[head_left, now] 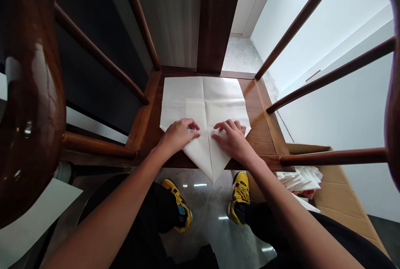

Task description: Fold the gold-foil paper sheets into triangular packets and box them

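Note:
A large white sheet of paper (pixel 184 98) lies on the wooden chair seat (pixel 262 131). A crease runs down its middle, and its two near corners are folded in to the centre line, forming a point that hangs over the seat's front edge. My left hand (pixel 178 135) grips the left folded flap, thumb and curled fingers close together at its upper edge. On the other side of the crease, my right hand (pixel 233 138) holds the right flap the same way. A paler rectangle shows on the sheet left of the crease.
Brown chair rods (pixel 308 15) and a curved, glossy armrest (pixel 28 94) frame both sides. At the right, below the seat, a cardboard box (pixel 340 198) holds several folded white papers (pixel 301 177). Another white sheet (pixel 37 219) lies at the lower left. Yellow shoes (pixel 240 194) stand on the shiny floor.

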`<state>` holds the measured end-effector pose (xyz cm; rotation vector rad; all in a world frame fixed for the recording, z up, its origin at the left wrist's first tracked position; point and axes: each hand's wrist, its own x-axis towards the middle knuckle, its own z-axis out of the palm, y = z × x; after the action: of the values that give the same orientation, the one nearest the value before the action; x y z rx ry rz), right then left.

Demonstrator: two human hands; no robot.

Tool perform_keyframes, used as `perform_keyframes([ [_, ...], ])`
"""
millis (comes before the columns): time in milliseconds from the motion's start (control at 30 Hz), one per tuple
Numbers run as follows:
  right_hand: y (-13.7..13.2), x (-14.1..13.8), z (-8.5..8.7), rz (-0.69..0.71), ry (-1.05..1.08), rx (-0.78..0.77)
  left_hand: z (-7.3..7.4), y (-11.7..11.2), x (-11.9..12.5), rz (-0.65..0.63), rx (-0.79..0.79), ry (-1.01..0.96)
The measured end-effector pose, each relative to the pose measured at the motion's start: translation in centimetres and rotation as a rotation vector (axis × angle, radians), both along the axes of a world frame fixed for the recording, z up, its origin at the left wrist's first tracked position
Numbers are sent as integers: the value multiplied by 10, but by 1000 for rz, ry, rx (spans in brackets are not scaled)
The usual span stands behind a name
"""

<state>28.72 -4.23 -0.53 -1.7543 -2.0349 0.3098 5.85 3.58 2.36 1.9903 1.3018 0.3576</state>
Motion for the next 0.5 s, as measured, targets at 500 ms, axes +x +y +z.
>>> perform_keyframes([
  [500,-11,-7,-1,291,-98,159,-3,-27,-3,-358,575,12],
])
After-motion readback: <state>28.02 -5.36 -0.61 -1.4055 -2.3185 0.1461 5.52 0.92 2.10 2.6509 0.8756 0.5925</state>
